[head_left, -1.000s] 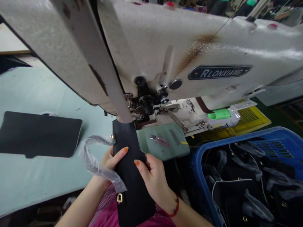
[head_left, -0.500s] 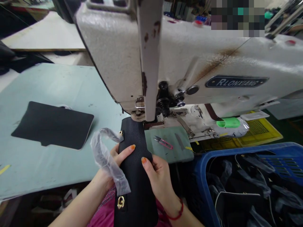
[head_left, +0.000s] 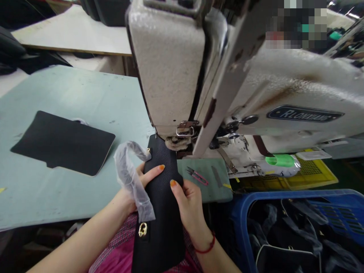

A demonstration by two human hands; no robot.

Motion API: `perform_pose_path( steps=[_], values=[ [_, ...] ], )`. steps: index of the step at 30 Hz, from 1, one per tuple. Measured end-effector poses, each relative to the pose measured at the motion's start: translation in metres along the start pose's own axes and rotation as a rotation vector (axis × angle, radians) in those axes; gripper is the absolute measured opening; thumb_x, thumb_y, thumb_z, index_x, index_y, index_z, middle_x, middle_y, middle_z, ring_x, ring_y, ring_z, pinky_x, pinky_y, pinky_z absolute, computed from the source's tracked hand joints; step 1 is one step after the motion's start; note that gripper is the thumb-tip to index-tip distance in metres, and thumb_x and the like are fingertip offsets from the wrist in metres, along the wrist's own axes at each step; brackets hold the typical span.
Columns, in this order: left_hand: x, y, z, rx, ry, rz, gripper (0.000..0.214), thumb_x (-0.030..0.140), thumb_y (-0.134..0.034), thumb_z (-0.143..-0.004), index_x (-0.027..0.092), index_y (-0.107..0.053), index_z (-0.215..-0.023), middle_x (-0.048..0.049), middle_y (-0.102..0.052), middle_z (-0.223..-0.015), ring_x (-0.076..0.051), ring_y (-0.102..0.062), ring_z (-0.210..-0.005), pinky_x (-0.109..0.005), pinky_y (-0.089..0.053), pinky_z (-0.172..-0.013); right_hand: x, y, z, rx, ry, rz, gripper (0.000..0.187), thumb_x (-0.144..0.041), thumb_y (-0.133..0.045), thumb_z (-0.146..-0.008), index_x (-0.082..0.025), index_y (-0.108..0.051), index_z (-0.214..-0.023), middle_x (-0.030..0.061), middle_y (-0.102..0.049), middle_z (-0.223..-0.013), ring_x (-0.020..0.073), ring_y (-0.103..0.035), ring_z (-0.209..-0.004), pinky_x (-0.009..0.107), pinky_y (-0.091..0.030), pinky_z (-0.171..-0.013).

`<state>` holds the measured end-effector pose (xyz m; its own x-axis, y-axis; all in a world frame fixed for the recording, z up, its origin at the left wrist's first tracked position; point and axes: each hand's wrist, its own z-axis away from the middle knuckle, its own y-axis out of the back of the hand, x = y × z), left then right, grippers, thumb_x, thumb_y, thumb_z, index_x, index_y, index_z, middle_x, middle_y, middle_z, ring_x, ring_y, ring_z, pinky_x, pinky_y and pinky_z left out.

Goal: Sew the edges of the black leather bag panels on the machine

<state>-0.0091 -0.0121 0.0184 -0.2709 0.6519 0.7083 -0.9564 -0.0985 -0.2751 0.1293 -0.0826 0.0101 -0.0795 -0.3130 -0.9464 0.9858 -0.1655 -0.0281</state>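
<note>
A long black leather bag panel (head_left: 162, 197) with gold hardware runs from my lap up to the sewing machine's head (head_left: 167, 72), its far end at the needle area. My left hand (head_left: 142, 182) grips its left side, thumb on top and fingers hidden beneath. On the right edge my right hand (head_left: 189, 201) pinches it, thumb on top. A handle wrapped in clear plastic (head_left: 127, 174) arches over my left wrist, fixed near two gold fittings; the lower gold fitting (head_left: 143, 229) shows plainly. The needle itself is hidden behind the machine.
Another black panel (head_left: 65, 142) lies on the pale green table (head_left: 85, 91) at left. Pink-handled thread snips (head_left: 197, 176) rest right of my hands. A blue crate (head_left: 244, 220) at lower right holds black pieces with plastic-wrapped handles. Behind it sits a yellow crate (head_left: 318, 176).
The camera view has shifted and tilted, so the machine appears farther right. Both hands keep their hold on the bag panel, with little visible movement along it.
</note>
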Motion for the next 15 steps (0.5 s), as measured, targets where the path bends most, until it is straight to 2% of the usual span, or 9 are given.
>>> perform_pose_path(
  steps=[4, 9, 15],
  values=[
    [0.005, -0.001, -0.008, -0.014, -0.034, 0.002, 0.050, 0.023, -0.083, -0.070, 0.015, -0.065, -0.116, -0.0100, -0.077, -0.085, -0.023, -0.073, -0.061, -0.033, -0.063, -0.059, 0.001, 0.000, -0.010, 0.012, 0.026, 0.002, 0.040, -0.050, -0.059, -0.087, -0.013, -0.058, -0.070, -0.0007, -0.044, -0.065, 0.0103, -0.035, -0.061, 0.022, -0.031, -0.053],
    [0.015, -0.004, -0.016, -0.013, -0.043, 0.001, 0.052, 0.024, -0.085, -0.066, 0.015, -0.066, -0.114, -0.0109, -0.078, -0.092, -0.024, -0.073, -0.063, -0.032, -0.063, -0.057, -0.004, -0.002, -0.020, 0.004, 0.020, -0.031, 0.041, -0.051, -0.061, -0.085, -0.015, -0.057, -0.067, -0.0012, -0.046, -0.064, 0.0103, -0.036, -0.059, 0.022, -0.032, -0.052],
    [0.023, -0.005, -0.027, -0.040, -0.076, -0.015, 0.056, 0.027, -0.088, -0.063, 0.017, -0.068, -0.113, -0.0082, -0.078, -0.087, -0.025, -0.074, -0.068, -0.029, -0.061, -0.056, -0.005, -0.004, -0.034, -0.020, 0.032, -0.078, 0.040, -0.051, -0.062, -0.085, -0.015, -0.055, -0.068, -0.0015, -0.045, -0.064, 0.0099, -0.038, -0.059, 0.022, -0.032, -0.053]
  ],
)
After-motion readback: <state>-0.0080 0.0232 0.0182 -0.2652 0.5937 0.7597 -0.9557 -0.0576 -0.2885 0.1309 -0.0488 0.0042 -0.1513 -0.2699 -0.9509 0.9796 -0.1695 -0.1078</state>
